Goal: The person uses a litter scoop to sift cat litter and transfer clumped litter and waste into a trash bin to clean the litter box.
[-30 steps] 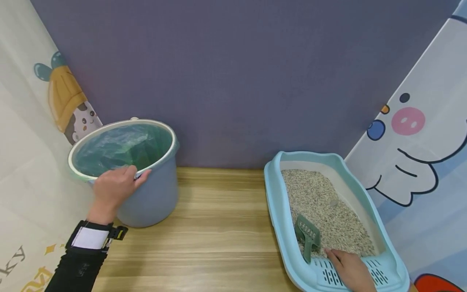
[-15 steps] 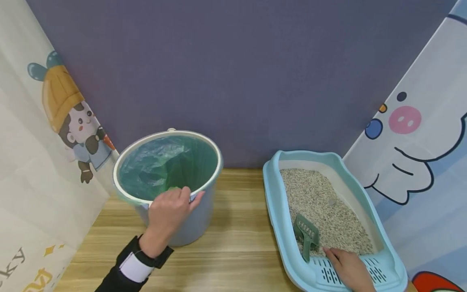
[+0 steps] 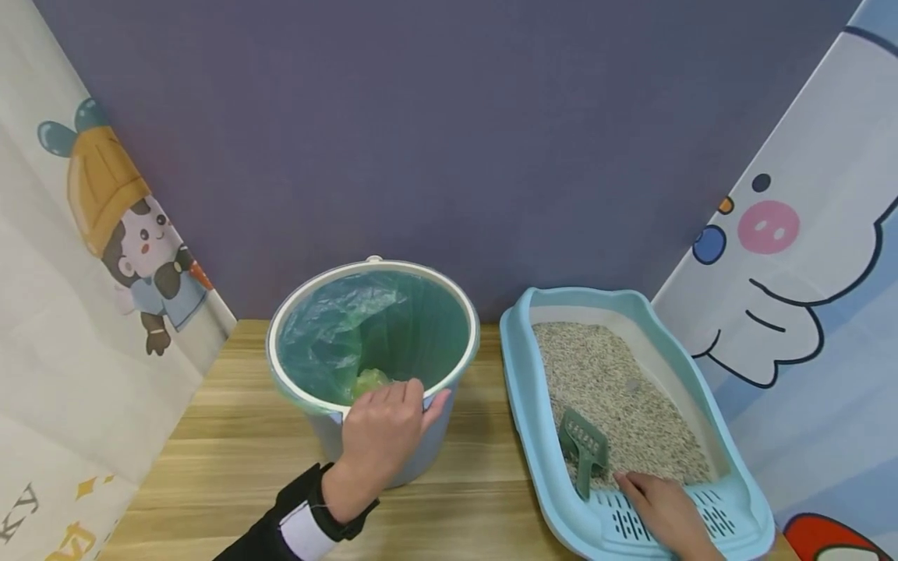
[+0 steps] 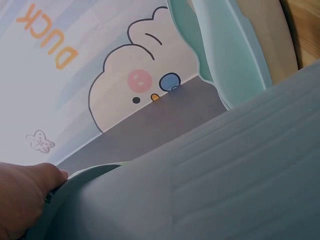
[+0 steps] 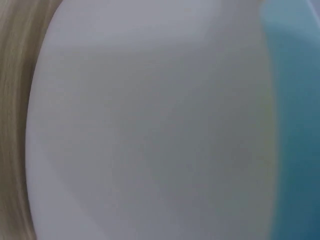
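In the head view, my left hand (image 3: 382, 432) grips the near rim of a blue-grey trash bin (image 3: 421, 460) lined with a green bag (image 3: 337, 312). A thumb lies along the outside, fingers over the rim. A yellow-green lump (image 3: 369, 381) shows inside. The left wrist view has the bin wall (image 4: 225, 170) close up beside my left hand (image 4: 25, 197). My right hand (image 3: 666, 510) rests on the slotted front ledge of the light blue litter box (image 3: 522, 374); its finger curl is hidden. A dark green litter scoop (image 3: 584, 444) stands in the litter (image 3: 617, 389), left of that hand.
A wood-grain surface (image 3: 484, 499) carries both bin and box. Behind them rises a dark grey-purple panel (image 3: 449, 156). Printed cartoon curtains hang on the left (image 3: 42, 312) and right (image 3: 842, 312). The right wrist view is blurred by a pale wall (image 5: 150, 125) up close.
My left hand has pulled the bin rightward and slightly nearer, toward the litter box. Right hand, scoop and box hold their places, with the head view shifting slightly.
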`<control>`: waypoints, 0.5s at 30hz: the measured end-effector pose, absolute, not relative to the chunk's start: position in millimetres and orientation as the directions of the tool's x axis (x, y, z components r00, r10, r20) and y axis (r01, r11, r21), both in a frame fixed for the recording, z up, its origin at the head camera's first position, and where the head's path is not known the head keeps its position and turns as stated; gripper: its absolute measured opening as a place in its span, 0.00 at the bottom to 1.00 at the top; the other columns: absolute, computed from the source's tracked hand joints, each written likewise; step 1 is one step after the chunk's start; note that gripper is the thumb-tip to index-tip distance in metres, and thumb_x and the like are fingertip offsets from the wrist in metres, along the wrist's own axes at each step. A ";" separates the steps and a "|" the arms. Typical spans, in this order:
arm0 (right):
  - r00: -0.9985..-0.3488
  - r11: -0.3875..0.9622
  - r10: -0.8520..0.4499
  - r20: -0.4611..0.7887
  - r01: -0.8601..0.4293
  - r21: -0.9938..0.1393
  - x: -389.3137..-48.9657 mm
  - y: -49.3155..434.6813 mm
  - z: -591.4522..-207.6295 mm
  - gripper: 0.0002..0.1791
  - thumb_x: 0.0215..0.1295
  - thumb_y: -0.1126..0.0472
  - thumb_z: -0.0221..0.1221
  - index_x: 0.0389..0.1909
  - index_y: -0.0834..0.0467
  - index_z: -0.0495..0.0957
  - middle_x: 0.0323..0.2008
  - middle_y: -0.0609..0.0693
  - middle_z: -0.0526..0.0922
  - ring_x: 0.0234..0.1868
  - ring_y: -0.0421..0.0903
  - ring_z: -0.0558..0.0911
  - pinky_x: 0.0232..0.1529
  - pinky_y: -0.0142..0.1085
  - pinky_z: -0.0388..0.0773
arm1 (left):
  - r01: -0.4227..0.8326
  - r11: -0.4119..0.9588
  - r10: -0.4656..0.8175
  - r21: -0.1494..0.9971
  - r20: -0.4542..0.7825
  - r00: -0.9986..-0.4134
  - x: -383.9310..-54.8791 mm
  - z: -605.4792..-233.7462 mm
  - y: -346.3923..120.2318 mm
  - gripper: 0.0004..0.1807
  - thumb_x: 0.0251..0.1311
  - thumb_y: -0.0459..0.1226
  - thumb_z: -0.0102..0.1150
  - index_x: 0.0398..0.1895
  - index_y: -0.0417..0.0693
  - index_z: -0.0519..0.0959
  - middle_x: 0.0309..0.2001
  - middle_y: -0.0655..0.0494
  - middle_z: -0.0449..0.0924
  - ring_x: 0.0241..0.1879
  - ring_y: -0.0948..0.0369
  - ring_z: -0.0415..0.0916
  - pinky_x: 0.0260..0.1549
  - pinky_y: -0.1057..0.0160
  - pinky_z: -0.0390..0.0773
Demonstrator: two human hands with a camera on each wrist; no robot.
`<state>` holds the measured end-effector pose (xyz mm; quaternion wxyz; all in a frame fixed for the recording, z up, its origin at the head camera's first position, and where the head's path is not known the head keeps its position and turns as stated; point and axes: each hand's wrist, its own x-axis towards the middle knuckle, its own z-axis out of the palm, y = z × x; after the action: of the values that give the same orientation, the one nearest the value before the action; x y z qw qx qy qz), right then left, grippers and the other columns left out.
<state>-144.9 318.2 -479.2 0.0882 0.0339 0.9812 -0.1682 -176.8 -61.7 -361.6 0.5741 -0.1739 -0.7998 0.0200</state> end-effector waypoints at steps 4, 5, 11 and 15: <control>-0.980 0.939 0.021 -0.197 0.087 -0.332 -148.7 316.2 -475.9 0.19 0.67 0.46 0.45 0.22 0.51 0.74 0.16 0.44 0.71 0.18 0.40 0.69 0.24 0.35 0.61 | 0.251 0.939 0.304 -0.235 0.909 -0.286 -177.0 -360.9 -62.6 0.29 0.66 0.52 0.37 0.07 0.51 0.55 0.05 0.61 0.49 0.04 0.67 0.48 0.06 0.70 0.50; -0.978 0.936 0.016 -0.206 0.087 -0.341 -149.9 315.8 -474.8 0.18 0.67 0.47 0.46 0.22 0.51 0.74 0.16 0.45 0.71 0.18 0.40 0.69 0.24 0.35 0.61 | 0.251 0.939 0.305 -0.235 0.907 -0.289 -177.0 -360.7 -62.5 0.29 0.66 0.52 0.37 0.07 0.51 0.55 0.05 0.62 0.49 0.04 0.67 0.48 0.06 0.70 0.50; -0.952 0.924 -0.026 -0.306 0.094 -0.370 -157.6 316.9 -465.9 0.20 0.68 0.46 0.44 0.23 0.54 0.73 0.17 0.47 0.71 0.19 0.42 0.69 0.25 0.35 0.63 | 0.248 0.938 0.313 -0.244 0.903 -0.295 -177.0 -361.2 -61.5 0.29 0.66 0.52 0.36 0.07 0.51 0.56 0.05 0.62 0.49 0.04 0.67 0.49 0.06 0.70 0.50; -0.937 0.928 -0.087 -0.337 0.046 -0.369 -165.9 316.0 -456.4 0.22 0.70 0.47 0.40 0.28 0.56 0.76 0.23 0.46 0.77 0.24 0.42 0.75 0.30 0.40 0.69 | 0.253 0.937 0.312 -0.241 0.904 -0.293 -176.9 -362.5 -61.6 0.29 0.66 0.52 0.37 0.07 0.51 0.56 0.05 0.61 0.49 0.04 0.67 0.49 0.06 0.70 0.50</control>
<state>-165.9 316.0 -456.4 0.1765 -0.0106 0.9660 -0.1889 -176.9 -61.6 -362.5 0.5679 -0.1759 -0.8037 0.0259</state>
